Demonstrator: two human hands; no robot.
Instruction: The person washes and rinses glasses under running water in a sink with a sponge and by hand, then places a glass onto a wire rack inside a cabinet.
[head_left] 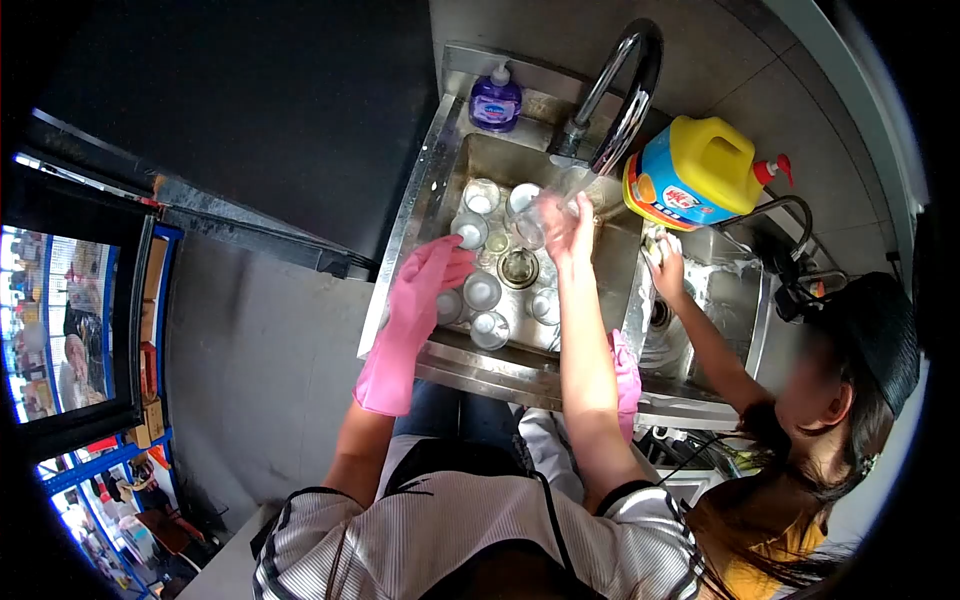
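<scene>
My left hand (432, 270) wears a pink rubber glove and reaches over the left side of the steel sink (405, 245). Its fingers are stretched out beside a clear glass (469, 231); whether they touch it I cannot tell. Under the tap (640, 95), my bare right hand (568, 228) grips a clear glass (530, 228), blurred by motion and water. Several more small glasses, such as one glass (482, 291) and another glass (489, 330), stand on the basin floor around the drain (518, 267).
A purple soap bottle (496, 100) stands at the sink's back left. A big yellow detergent jug (695, 170) sits behind the divider. Another person's hand (668, 265) holds something soapy over the right basin (735, 290). A second pink glove (625, 375) hangs at the front edge.
</scene>
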